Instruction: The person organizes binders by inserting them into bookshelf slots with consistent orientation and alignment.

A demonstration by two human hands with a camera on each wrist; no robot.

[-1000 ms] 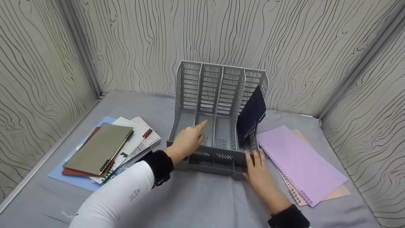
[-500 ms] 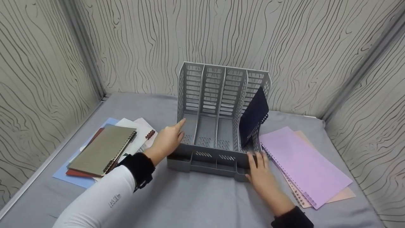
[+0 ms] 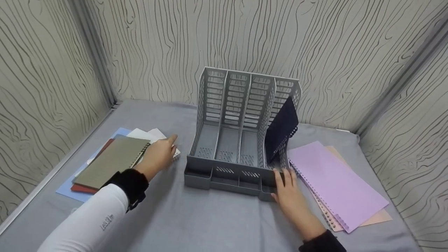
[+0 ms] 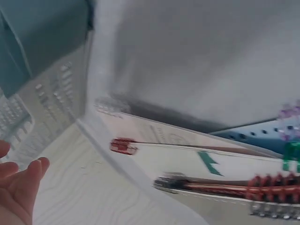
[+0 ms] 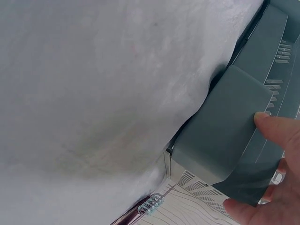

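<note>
A grey file organizer (image 3: pixel 229 140) with upright slots and a front tray (image 3: pixel 224 183) stands mid-table. My right hand (image 3: pixel 290 196) grips its front right corner; the right wrist view has the thumb against the tray compartment (image 5: pixel 225 122) and fingers round the panel. One dark navy spiral notebook (image 3: pixel 281 129) leans in the rightmost slot. My left hand (image 3: pixel 157 157), index finger extended, hovers over the right edge of a notebook pile and holds nothing. On top lies an olive notebook (image 3: pixel 113 159), above a red one (image 3: pixel 82 189) and a blue one (image 3: pixel 68 189). White notebooks (image 4: pixel 183 157) are partly hidden.
A lilac spiral notebook (image 3: pixel 337 185) lies over a peach one (image 3: pixel 376 215) to the organizer's right. Grey cloth (image 3: pixel 224 224) covers the table. Wood-patterned walls (image 3: pixel 168 45) close in the back and both sides.
My left hand has moved left, from above the organizer's slots to the notebook pile. My right hand stays on the organizer's corner. The navy notebook keeps its place in the slot.
</note>
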